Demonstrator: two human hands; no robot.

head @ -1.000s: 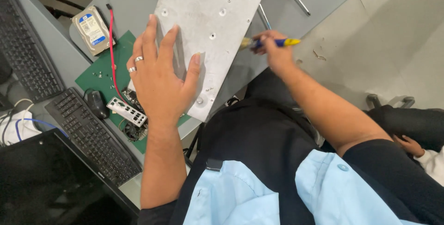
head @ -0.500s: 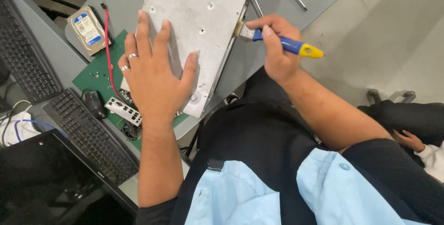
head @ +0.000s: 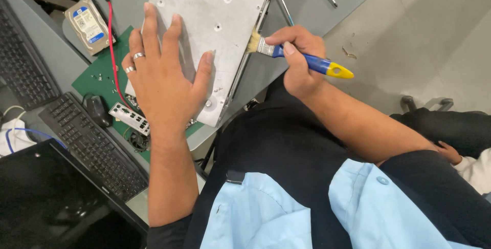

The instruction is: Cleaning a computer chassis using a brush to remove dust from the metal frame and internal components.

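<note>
Currently L hand [head: 162, 77] lies flat, fingers spread, on grey metal panel [head: 215, 18] atop desk [head: 302, 8], while R hand [head: 296, 59] pinches blue-yellow brush [head: 302, 59], bristles at panel's edge.

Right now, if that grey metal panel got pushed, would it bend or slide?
The panel looks like stiff sheet metal, so it would probably slide, not bend. The left hand lies flat on it, likely steadying it. Its end overhangs the table, so it might tip.

matt grey metal panel [head: 215, 29], glossy plastic-handled brush [head: 302, 60]
</note>
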